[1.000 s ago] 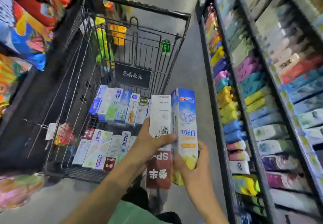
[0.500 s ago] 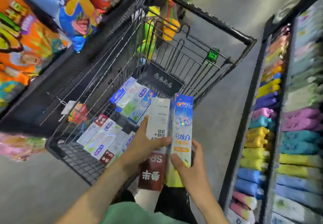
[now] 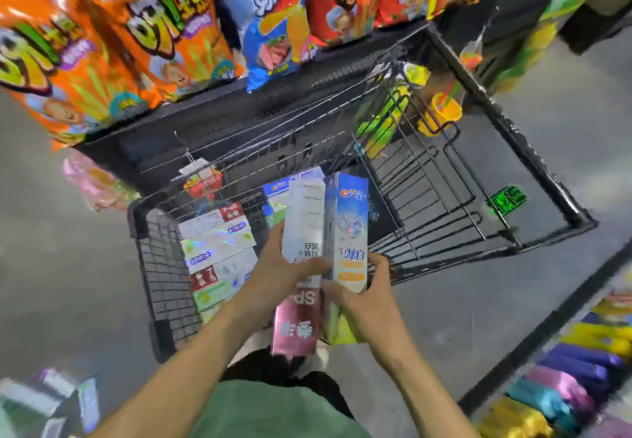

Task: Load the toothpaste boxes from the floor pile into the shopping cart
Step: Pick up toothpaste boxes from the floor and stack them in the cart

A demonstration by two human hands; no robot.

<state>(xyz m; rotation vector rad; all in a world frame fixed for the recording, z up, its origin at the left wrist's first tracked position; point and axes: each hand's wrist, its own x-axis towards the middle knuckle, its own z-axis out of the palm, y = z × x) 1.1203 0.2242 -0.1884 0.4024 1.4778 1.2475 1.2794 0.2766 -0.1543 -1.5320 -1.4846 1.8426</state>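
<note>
Two toothpaste boxes stand side by side, upright, over the near edge of the black wire shopping cart (image 3: 533, 150). My left hand (image 3: 284, 270) grips the white and red box (image 3: 302, 218), thumb across its front. My right hand (image 3: 367, 297) grips the blue Crest box (image 3: 347, 229) from the right and below. Several toothpaste boxes (image 3: 219, 249) lie flat in rows on the cart's floor, to the left of the held pair. More boxes (image 3: 68, 403) lie blurred on the floor at the bottom left.
Orange, blue and red snack bags (image 3: 164, 37) hang on the rack behind the cart. A shelf of coloured packets (image 3: 574, 379) runs along the bottom right. Yellow and green items (image 3: 441, 112) hang beyond the cart's far side. Grey floor (image 3: 478, 307) lies between cart and shelf.
My view has swung left, so the cart now lies rotated and the right shelf has slid to the corner. Both hands keep the two boxes together, now lower and nearer the cart.
</note>
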